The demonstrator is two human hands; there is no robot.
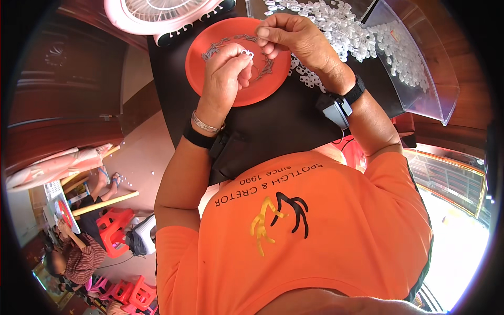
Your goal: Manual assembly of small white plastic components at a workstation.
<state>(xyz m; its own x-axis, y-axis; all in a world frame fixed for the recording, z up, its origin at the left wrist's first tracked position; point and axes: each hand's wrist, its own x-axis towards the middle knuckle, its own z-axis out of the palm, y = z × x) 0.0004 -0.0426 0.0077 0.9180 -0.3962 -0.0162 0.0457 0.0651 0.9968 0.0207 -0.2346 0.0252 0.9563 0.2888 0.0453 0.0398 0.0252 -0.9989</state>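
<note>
My left hand is closed in a pinch on a small white plastic piece with holes, over an orange-red round dish. Just to its right, my right hand has thumb and forefinger pressed together above the dish's far right rim. Whatever sits between those fingertips is too small to make out. Small thin grey pieces lie in a ring inside the dish, partly hidden by my hands. Beyond my right hand, many loose white plastic pieces are heaped on the black tabletop.
A clear plastic tray holding more white pieces stands at the right. A pink-rimmed fan is at the far left of the table. To the left, another person sits near red plastic stools.
</note>
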